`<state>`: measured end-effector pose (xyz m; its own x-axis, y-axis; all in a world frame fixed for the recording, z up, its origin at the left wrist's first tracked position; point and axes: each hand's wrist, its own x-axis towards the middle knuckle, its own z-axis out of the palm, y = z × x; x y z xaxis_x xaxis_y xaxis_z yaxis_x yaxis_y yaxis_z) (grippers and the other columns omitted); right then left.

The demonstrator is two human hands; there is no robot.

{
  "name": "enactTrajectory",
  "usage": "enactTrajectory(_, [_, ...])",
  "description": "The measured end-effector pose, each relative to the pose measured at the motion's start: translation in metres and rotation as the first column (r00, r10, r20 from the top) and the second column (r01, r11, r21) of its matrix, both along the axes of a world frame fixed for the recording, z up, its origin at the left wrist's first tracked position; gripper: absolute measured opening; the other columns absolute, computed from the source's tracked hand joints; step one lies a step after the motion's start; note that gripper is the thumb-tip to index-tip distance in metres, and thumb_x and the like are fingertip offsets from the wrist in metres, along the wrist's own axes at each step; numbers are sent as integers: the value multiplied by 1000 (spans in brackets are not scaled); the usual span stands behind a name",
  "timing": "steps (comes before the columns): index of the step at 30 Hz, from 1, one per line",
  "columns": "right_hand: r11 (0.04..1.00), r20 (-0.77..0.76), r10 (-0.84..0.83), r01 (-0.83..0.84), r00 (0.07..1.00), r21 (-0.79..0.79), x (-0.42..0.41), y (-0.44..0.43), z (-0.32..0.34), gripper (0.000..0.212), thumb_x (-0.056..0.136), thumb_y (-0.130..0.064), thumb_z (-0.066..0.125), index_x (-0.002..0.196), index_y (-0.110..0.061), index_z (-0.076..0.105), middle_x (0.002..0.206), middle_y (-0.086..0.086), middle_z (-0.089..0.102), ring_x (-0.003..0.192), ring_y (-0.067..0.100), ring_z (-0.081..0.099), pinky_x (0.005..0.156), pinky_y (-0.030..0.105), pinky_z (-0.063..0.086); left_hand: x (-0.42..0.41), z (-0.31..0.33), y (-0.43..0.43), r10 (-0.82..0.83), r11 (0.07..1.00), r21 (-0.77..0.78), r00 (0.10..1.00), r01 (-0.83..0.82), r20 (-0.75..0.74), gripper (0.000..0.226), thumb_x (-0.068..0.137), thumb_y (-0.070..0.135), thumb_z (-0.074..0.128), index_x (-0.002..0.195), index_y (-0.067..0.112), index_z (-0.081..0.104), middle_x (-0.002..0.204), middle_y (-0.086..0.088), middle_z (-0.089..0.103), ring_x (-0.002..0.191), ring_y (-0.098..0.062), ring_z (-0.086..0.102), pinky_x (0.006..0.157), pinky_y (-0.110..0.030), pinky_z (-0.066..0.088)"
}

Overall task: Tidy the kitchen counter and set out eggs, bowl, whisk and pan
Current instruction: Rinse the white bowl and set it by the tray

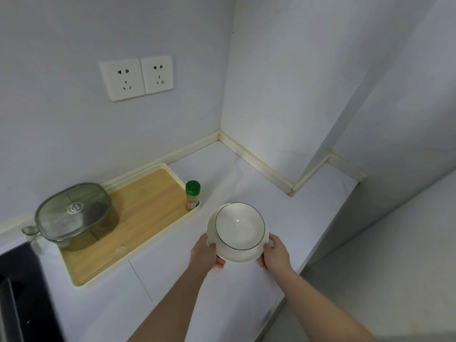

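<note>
Squarely between both hands sits the white bowl (238,230), a round ceramic one with a thin dark line just inside its rim, its inside bare and facing up. It is over the white desk (246,304), near the front edge and just right of the tray; I cannot tell whether its base touches the surface. The left hand (206,253) grips the bowl's left side, thumb on the rim and fingers curled under it. The right hand (275,254) grips the right side in the same way, thumb against the outer wall. Both bare forearms reach in from the lower edge of the view.

Left of the bowl lies a cream-rimmed tray (148,206) with a wood-grain floor, set at a slant against the back wall. A spice jar (192,196) with a green cap stands upright in the tray's right far corner, near the bowl but apart from it. At the tray's left end stands a green translucent lidded container (74,215), its lid on. Beyond that, at the left edge, is a black cooktop (19,280). On the wall above the tray are 2 white sockets (135,77) side by side.
</note>
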<state>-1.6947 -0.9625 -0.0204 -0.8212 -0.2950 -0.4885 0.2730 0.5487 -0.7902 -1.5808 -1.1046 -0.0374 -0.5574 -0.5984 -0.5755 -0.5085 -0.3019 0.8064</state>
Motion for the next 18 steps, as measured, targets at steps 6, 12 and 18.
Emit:
enactTrajectory(6, [1000,-61,2,-1,998,9,-75,-52,-8,33,93,-7,38,118,-14,60,103,20,64,60,18,55,38,14,41,-66,1,-31,148,989,30,989,-148,-20,39,97,12,36,135,17,44,87,-17,69,64,-27,68,60,-33,59])
enactTrajectory(12, [998,-113,59,-59,992,4,-130,-100,-14,32,92,-5,39,108,-15,65,79,9,62,58,18,54,42,16,44,-115,-7,-63,251,967,57,965,-248,-71,43,98,10,33,138,25,37,81,-22,64,54,-27,58,48,-31,54])
enactTrajectory(18, [995,-139,90,-95,986,-27,-165,-137,-25,34,92,-7,39,108,-17,67,73,6,60,54,16,52,43,15,43,-146,-12,-88,331,943,3,940,-332,-76,42,100,14,30,140,24,38,78,-20,64,48,-25,60,48,-33,57])
